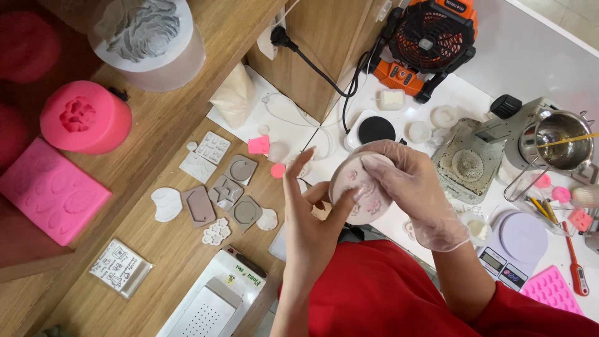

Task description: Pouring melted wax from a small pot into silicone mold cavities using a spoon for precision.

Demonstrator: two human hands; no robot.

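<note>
White tabletop (474, 100) is crowded. Right hand (415, 193) in a glove grips the round mold (360, 187); left hand (312, 218) fingers (293, 178) are spread open, touching it. Maybe it slips and falls.

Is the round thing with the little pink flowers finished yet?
Done: several grey and white cast shapes already lie on the wooden table. In hand: the gloved right hand holds the round disc while the bare left hand touches its edge; small pink flowers sit on its face. Left: the disc hasn't joined the finished shapes, so probably not yet.
</note>
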